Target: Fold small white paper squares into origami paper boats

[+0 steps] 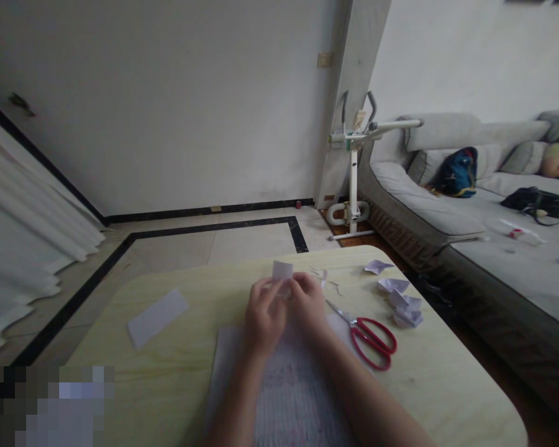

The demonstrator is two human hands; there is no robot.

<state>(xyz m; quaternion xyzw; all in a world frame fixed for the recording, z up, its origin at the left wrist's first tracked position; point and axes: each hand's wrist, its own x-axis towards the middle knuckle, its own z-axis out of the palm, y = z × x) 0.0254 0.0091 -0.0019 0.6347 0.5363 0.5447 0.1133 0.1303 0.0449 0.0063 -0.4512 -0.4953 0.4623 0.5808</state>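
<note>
A small white piece of paper (282, 269) is pinched between my two hands over the far middle of the table. My left hand (264, 313) grips its left side, and my right hand (307, 303) has its right side, fingers closed. Beneath my forearms lies a large sheet covered in lines of writing (286, 397). Just right of my right hand rest red-handled scissors (372, 341), blades towards the far left. Thin paper scraps (326, 278) lie beyond the scissors' tips. Several folded paper pieces (403, 301) sit along the table's right side.
A white paper strip (157, 316) lies on the left of the pale wooden table (177, 379). Past the right edge stands a grey sofa (517, 267) with bags and a person on it. Exercise equipment (353, 180) stands by the wall, and a white curtain (23, 242) hangs at left.
</note>
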